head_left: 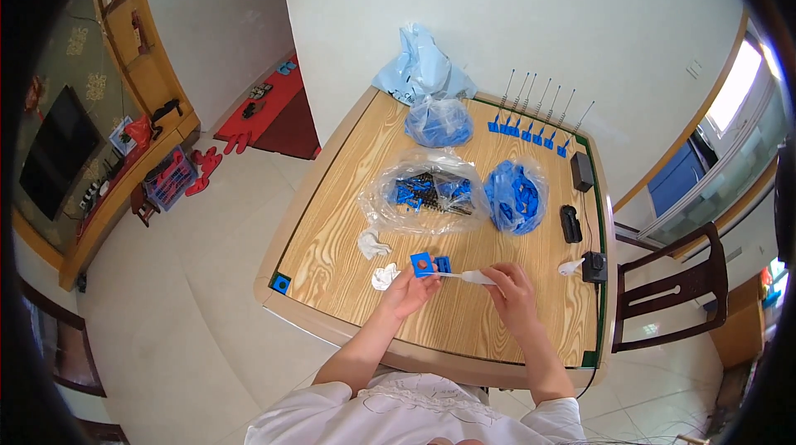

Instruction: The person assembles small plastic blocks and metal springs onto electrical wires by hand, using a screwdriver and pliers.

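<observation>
My left hand (pixel 406 292) holds a small blue square piece (pixel 419 262) with a reddish round spot at its middle, pinched between the fingers above the table's near part. In my right hand (pixel 513 291) is a white-handled tool (pixel 476 277) with a long thin tip. That tip points left and reaches the blue piece; whether it touches is too small to tell. Just behind the hands lies another blue part (pixel 444 264). Two crumpled white tissues (pixel 385 277) lie left of my left hand.
An open clear bag (pixel 377 200) holds blue parts and dark springs. Nearby are a bag of blue parts (pixel 516 196), another filled bag (pixel 438 123) and a light blue bag (pixel 423 68). Several spring rods on blue bases (pixel 527 135) stand at the back right. Black devices (pixel 594 267) line the right edge.
</observation>
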